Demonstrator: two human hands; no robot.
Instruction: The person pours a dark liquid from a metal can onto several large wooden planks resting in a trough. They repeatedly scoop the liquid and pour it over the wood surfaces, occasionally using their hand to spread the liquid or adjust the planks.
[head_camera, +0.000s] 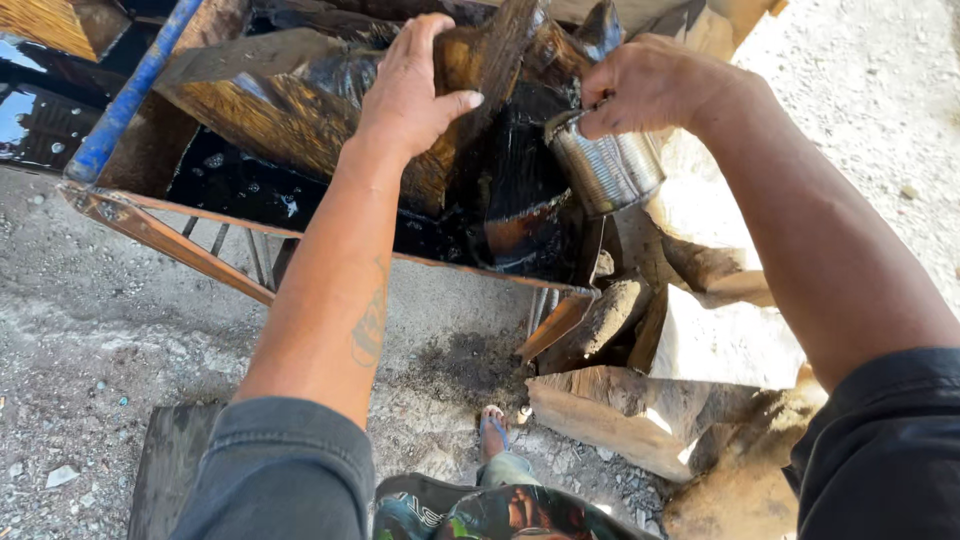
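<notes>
My left hand (408, 88) grips the top edge of a dark, oil-stained wooden plank (300, 115) that leans inside a metal trough (150, 232) filled with black liquid (230, 180). My right hand (650, 85) holds a ribbed tin can (608, 168) tilted over the wet wood, its open end turned down toward the planks. Several other blackened wood pieces (520, 190) stand in the trough between my hands.
A blue bar (130, 95) lies across the trough's left corner. Unstained wood chunks (640, 405) are piled on the gravel ground at right. A dark board (170, 465) lies at lower left. My foot in a sandal (492, 428) stands near an oily patch.
</notes>
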